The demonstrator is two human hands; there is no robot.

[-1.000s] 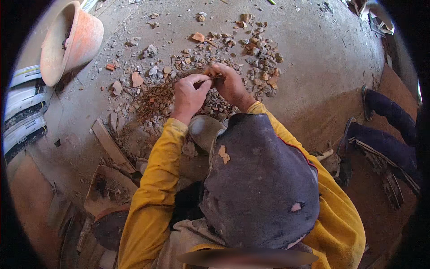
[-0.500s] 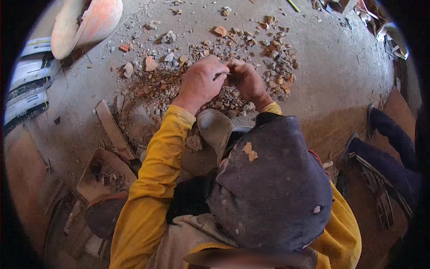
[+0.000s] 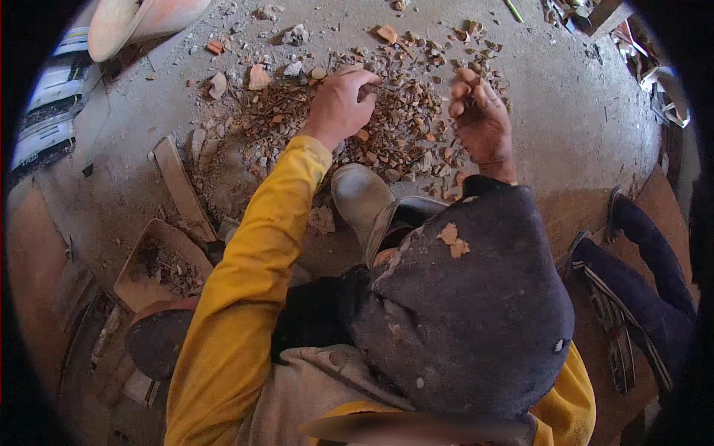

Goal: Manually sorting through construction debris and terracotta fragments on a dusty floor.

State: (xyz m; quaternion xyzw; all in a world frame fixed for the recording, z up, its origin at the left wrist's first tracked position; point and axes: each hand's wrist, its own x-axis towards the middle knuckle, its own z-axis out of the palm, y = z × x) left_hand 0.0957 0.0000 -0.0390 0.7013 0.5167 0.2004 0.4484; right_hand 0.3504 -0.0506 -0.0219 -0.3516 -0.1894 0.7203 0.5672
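Note:
My left hand (image 3: pixel 339 102) is over the left-middle of a spread of broken rubble (image 3: pixel 409 104), back of the hand up. Its fingers curl toward the thumb, and whatever lies between them is hidden. My right hand (image 3: pixel 483 123) is raised near the rubble's right edge, apart from the left. Its fingers are loosely bent and spaced from the thumb, with nothing plainly in them. The rubble is small grey, brown and orange chips. Larger pieces lie beyond my left hand, among them a pale orange shard (image 3: pixel 259 77) and a grey lump (image 3: pixel 295 35).
A rubber boot (image 3: pixel 361 197) stands close below the rubble. My dark, worn knee covering (image 3: pixel 461 297) fills the lower middle. At left are a debris-filled scoop-like container (image 3: pixel 134 279), a wooden strip (image 3: pixel 182 189) and stacked bags (image 3: pixel 52 100). Another person's dark-trousered legs (image 3: pixel 632 271) show at right.
My hands, together over the rubble before, have come apart. The right moved right and its fingers loosened; the left moved slightly up. The whole view has shifted a little.

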